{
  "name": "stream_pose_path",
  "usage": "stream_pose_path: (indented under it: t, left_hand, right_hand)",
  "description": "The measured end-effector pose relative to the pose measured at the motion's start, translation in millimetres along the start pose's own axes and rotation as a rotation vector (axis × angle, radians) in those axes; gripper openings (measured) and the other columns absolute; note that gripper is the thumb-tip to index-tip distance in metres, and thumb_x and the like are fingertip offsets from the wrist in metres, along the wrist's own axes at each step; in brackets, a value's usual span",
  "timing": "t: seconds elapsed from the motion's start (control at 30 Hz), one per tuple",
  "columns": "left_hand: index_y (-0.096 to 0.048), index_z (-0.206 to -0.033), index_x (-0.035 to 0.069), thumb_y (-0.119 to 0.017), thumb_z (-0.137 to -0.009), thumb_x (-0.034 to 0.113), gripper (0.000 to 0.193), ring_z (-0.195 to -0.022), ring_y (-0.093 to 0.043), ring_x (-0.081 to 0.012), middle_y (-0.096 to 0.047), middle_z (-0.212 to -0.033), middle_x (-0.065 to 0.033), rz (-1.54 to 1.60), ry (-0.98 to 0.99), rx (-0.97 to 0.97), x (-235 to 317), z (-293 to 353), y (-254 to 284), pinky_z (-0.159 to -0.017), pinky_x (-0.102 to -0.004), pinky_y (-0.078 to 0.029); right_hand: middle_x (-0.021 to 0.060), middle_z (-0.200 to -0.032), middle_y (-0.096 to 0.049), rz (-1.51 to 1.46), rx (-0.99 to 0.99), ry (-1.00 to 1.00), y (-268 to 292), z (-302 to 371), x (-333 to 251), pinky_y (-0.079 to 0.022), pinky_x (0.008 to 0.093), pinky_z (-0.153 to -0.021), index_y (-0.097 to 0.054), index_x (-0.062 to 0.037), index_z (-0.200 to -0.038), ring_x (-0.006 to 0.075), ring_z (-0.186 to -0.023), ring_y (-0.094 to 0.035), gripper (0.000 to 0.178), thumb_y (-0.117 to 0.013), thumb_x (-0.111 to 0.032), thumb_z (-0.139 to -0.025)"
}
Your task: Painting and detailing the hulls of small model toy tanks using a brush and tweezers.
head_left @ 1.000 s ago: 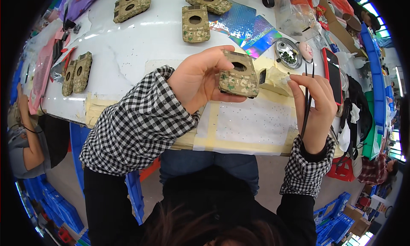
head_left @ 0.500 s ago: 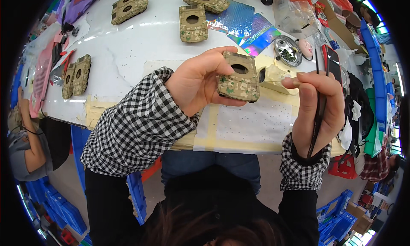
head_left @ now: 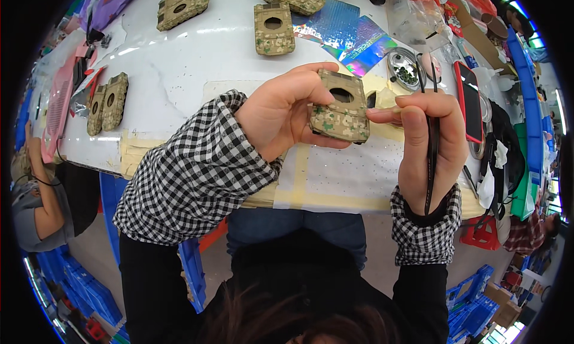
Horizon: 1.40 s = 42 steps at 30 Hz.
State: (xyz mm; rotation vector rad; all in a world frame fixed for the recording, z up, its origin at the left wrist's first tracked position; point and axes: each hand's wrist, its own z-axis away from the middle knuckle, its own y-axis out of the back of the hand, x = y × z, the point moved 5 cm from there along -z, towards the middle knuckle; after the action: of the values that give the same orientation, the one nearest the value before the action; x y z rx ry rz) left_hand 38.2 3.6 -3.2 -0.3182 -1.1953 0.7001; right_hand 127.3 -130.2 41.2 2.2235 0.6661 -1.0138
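Observation:
My left hand (head_left: pixel 278 108) is closed round a camouflage model tank hull (head_left: pixel 341 118), thumb by the round hole in its top. From the right comes my right hand (head_left: pixel 439 135), with black tweezers (head_left: pixel 431 158) held along the palm, their tips pointing away from me. One outstretched finger of that hand meets the hull's right edge. Whether a tiny part sits at the fingertip cannot be made out. Behind these fingers, a cream tape-covered block (head_left: pixel 385 98) is partly hidden. Beyond it stands a round clear dish (head_left: pixel 406 68) of small dark green pieces.
More camouflage hulls lie at the far middle (head_left: pixel 274 30), far left (head_left: pixel 182 8) and left (head_left: pixel 113 102). Shiny blue holographic bags (head_left: pixel 353 39) lie beyond my hands. A red-edged phone (head_left: pixel 469 102) is at right. White paper with dark specks (head_left: pixel 341 176) covers the near edge.
My right hand has moved left with the tweezers, and its finger has come to the hull's edge. The hull has shifted very slightly right in my left hand.

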Motion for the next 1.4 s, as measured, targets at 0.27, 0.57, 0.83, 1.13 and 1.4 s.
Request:
stream_pose_path:
  t: [0.27, 0.57, 0.83, 1.13, 1.4]
  left_hand:
    - [-0.029, -0.139, 0.003, -0.041, -0.086, 0.015, 0.055, -0.104, -0.062, -0.0299, -0.052, -0.126, -0.0172, -0.001, -0.002, 0.001, 0, 0, 0, -0.082, -0.0405, -0.056]
    - [-0.026, -0.140, 0.002, -0.041, -0.085, 0.013, 0.058, -0.105, -0.060, -0.0355, -0.050, -0.127, -0.0206, -0.011, -0.023, -0.033, 0, -1, 0, -0.081, -0.0405, -0.056]
    - [-0.024, -0.141, 0.002, -0.042, -0.084, 0.014, 0.061, -0.107, -0.058, -0.0382, -0.048, -0.129, -0.0216, -0.022, -0.027, -0.040, -1, -1, -1, -0.079, -0.0388, -0.056]
    - [-0.024, -0.141, 0.002, -0.039, -0.085, 0.012, 0.059, -0.108, -0.058, -0.0384, -0.047, -0.129, -0.0216, -0.009, -0.042, -0.034, -1, -7, 5, -0.078, -0.0375, -0.057]
    - [-0.024, -0.141, 0.002, -0.040, -0.083, 0.014, 0.061, -0.110, -0.057, -0.0381, -0.046, -0.130, -0.0215, -0.019, -0.058, -0.060, -3, -7, 6, -0.076, -0.0364, -0.056]
  right_hand:
    - [0.0089, -0.082, -0.060, 0.041, -0.009, 0.014, 0, 0, -1, -0.049, 0.0215, -0.068, -0.053, 0.0042, -0.095, 0.0139, -0.077, -0.065, 0.006, -0.051, -0.001, -0.092]
    - [0.0095, -0.086, -0.059, -0.059, 0.120, -0.086, 11, 4, 1, -0.048, 0.0222, -0.070, -0.052, 0.0042, -0.096, 0.0152, -0.077, -0.066, 0.009, -0.050, -0.005, -0.094]
    - [0.0074, -0.077, -0.062, 0.565, 0.336, 0.061, 54, 15, 7, -0.045, 0.0240, -0.065, -0.059, 0.0018, -0.087, 0.0130, -0.070, -0.059, 0.006, -0.061, -0.004, -0.087]
    - [0.0102, -0.077, -0.060, 0.791, 0.105, 0.110, 39, 7, 15, -0.044, 0.0285, -0.060, -0.061, -0.0004, -0.090, 0.0214, -0.068, -0.059, 0.013, -0.067, -0.005, -0.080]
    - [0.0149, -0.092, -0.062, 0.470, 0.258, -0.057, 59, 48, 9, -0.043, 0.0353, -0.086, -0.048, 0.0060, -0.120, 0.0224, -0.091, -0.060, 0.072, -0.041, -0.059, -0.090]
